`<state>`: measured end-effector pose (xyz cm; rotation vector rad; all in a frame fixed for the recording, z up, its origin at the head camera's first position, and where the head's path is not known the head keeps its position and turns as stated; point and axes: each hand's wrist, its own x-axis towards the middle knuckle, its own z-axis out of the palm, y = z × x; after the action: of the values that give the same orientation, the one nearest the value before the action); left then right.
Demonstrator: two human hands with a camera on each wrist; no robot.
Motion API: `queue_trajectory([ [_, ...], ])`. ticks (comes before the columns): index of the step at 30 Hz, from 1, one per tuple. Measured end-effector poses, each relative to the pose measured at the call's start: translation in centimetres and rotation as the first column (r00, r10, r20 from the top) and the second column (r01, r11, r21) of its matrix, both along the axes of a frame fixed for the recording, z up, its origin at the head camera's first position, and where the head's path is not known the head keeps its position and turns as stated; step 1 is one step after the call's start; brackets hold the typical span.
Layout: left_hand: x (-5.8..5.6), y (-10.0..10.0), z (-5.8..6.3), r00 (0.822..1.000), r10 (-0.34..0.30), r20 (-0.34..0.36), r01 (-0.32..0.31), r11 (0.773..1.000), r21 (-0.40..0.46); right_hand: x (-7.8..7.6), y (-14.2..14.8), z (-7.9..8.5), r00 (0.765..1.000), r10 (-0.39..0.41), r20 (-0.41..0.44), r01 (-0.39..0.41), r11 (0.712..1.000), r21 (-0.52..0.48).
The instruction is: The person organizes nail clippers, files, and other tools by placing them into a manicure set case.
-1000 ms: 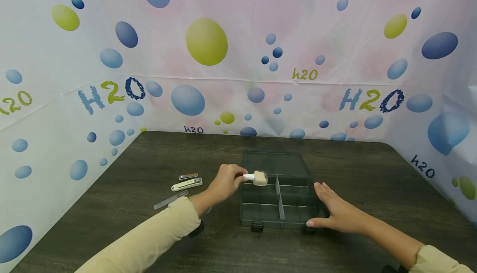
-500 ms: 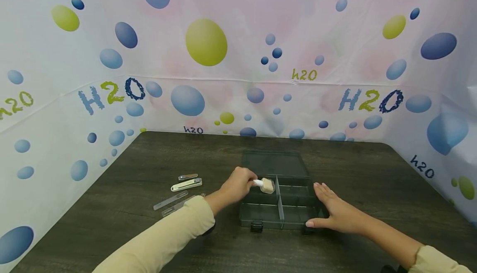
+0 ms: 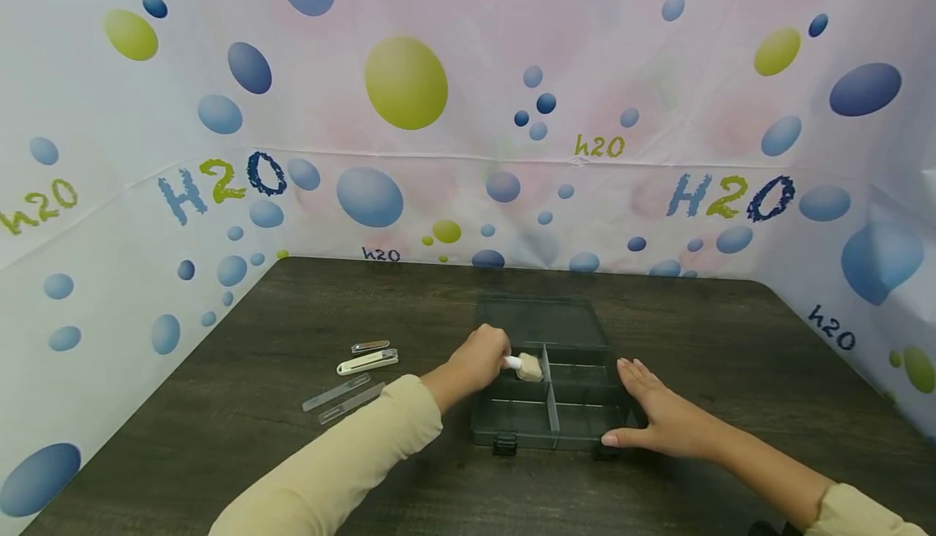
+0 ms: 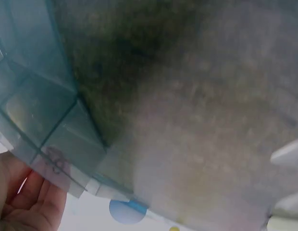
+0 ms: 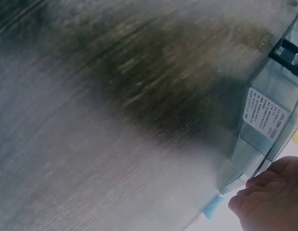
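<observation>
A clear plastic organizer box (image 3: pixel 526 440) lies with its lid folded back, its inside split into several compartments. My left hand (image 3: pixel 478 356) pinches the white cap of a small nail polish bottle (image 3: pixel 530 367) filled with beige polish. The bottle is tilted on its side, low in the back left compartment. In the left wrist view, the left hand's fingers (image 4: pixel 33 207) show at the box wall. Against the box's right side, my right hand (image 3: pixel 658 416) rests with fingers straight and thumb at the front corner. The right wrist view shows that hand (image 5: pixel 274 195) beside the wall.
Left of the box lie a small nail clipper (image 3: pixel 370 347), a larger cream nail clipper (image 3: pixel 368 361) and two flat, clear strips like nail files, one nearer (image 3: pixel 353 404). A black latch (image 3: pixel 504 443) sticks out at the box's front. A printed curtain (image 3: pixel 405 195) stands behind the dark table.
My left hand has moved right and slightly down, carrying the nail polish bottle from above the box into the back left compartment. The right hand has stayed at the box's side.
</observation>
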<state>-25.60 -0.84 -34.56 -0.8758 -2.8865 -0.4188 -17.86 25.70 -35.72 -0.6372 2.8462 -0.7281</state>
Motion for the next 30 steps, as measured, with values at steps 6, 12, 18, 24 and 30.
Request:
queue_trajectory([
  [6, -0.5, 0.8, 0.2, 0.995, 0.041, 0.089, -0.026, 0.987, -0.161, 0.1, 0.0, 0.2, 1.0, -0.004, 0.005, 0.004, 1.0, -0.006],
  [12, -0.6, 1.3, 0.1, 0.997, 0.014, 0.07, 0.006, 0.96, -0.281, 0.1, -0.1, 0.1, 1.0, 0.002, 0.011, -0.002, 1.0, -0.013],
  [18, -0.5, 1.5, 0.3, 0.998, -0.004, 0.058, 0.023, 0.943, -0.333, 0.2, -0.2, 0.3, 1.0, -0.001, 0.013, 0.001, 1.0, -0.015],
  [24, -0.5, 1.0, 1.0, 0.995, -0.004, 0.098, 0.031, 0.958, -0.284, 0.2, -0.2, 0.3, 1.0, 0.001, 0.016, -0.001, 1.0, -0.013],
  [30, 0.2, -0.1, 2.6, 0.986, -0.089, 0.139, 0.103, 0.99, -0.092, 0.1, -0.1, 0.2, 1.0, 0.0, 0.027, 0.0, 1.0, -0.009],
])
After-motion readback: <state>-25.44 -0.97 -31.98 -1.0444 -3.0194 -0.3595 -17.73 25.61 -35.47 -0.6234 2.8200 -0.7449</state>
